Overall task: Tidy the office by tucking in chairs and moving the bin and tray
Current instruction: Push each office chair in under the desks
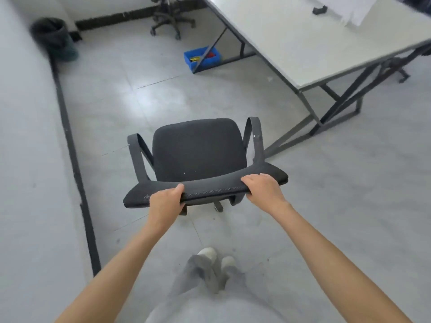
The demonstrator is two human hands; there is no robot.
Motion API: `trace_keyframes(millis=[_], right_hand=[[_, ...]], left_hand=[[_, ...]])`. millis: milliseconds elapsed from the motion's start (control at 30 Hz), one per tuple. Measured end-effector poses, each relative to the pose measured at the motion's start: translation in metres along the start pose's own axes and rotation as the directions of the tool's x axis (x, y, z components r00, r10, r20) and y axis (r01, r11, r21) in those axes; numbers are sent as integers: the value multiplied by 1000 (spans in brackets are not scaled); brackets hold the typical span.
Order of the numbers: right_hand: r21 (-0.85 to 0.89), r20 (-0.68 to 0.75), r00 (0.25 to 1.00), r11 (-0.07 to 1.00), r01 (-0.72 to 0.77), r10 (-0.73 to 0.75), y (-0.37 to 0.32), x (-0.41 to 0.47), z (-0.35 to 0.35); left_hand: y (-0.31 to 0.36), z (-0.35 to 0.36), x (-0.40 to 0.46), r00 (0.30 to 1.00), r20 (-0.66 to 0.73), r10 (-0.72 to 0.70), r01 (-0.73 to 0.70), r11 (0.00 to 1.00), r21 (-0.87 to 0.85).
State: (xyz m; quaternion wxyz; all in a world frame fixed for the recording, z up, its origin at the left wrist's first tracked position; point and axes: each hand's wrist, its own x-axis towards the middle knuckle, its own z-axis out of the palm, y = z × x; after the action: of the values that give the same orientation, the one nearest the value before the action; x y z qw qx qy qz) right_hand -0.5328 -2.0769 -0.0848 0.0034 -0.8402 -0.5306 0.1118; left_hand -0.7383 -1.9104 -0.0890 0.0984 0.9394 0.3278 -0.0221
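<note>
Black fabric-seat office chair w/ mesh backrest and looped armrests [198,150]: upright on floor, off the near corner of the white desk w/ dark metal frame [303,43], seat facing away. Black cylindrical bin [54,38]: far left of desk, at wall. Blue plastic tray [201,57]: on floor at desk's far leg. Second black swivel chair [171,17]: beyond desk's far end.

An office chair [198,155] stands on the floor [163,94] just ahead of the person, left of the table's [314,43] near end. A tray [202,58] lies under the table's far edge. The bin [54,38] sits far left by the wall; a second chair [170,17] stands beyond.
</note>
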Motion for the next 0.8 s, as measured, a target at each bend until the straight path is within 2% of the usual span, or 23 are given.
trace_keyframes(millis=[133, 300, 500, 800], right_hand=[[-74, 29, 997, 994, 77, -75, 2, 16, 1], [-99, 42, 987, 983, 156, -153, 14, 12, 4], [-113, -22, 970, 964, 240, -244, 47, 6, 4], [-117, -82, 922, 922, 369, -379, 45, 2, 5]], left_hand=[[2, -3, -4, 999, 12, -43, 42, 997, 68], [11, 1, -23, 995, 53, -79, 78, 997, 24], [42, 7, -36, 999, -45, -11, 17, 992, 125], [45, 13, -69, 998, 12, -67, 65, 991, 115]])
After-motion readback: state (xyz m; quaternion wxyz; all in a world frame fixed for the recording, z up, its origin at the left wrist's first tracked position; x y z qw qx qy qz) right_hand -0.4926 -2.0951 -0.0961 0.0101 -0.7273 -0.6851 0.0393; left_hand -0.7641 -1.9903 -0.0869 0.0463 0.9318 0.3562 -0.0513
